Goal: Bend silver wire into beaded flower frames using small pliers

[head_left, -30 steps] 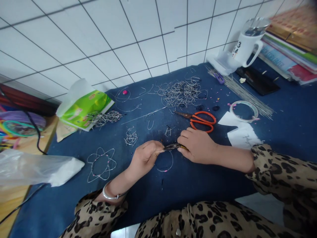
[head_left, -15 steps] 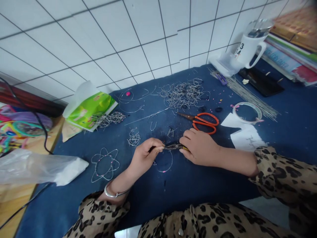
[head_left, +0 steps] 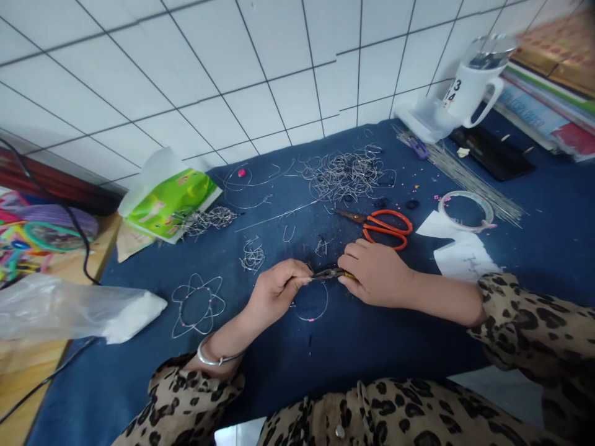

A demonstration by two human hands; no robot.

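Note:
My right hand (head_left: 372, 272) is closed around the yellow handles of a pair of pliers (head_left: 328, 274), whose dark jaws point left. My left hand (head_left: 281, 286) pinches a wire ring (head_left: 327, 303) near the jaw tips. The ring hangs below the fingers as a thin loop, with pink beads along its lower edge. Its top, where fingers and pliers meet, is partly hidden. On the cloth to the left lies a flower-shaped wire piece (head_left: 207, 300) with small beads on its inner circle. Orange-handled scissors (head_left: 388, 229) rest just beyond my right hand.
A tangled pile of bent wires (head_left: 346, 176) lies toward the tiled wall, with a smaller wire heap (head_left: 252, 257) closer in. At right are a tape roll (head_left: 488, 214), straight wires (head_left: 469, 179), torn paper (head_left: 458, 254) and a white mug (head_left: 474, 93). A green packet (head_left: 174, 201) and plastic bag (head_left: 93, 310) sit left.
The view has shifted very slightly. Both hands keep the same grip on the wire ring and the pliers, with hardly any movement.

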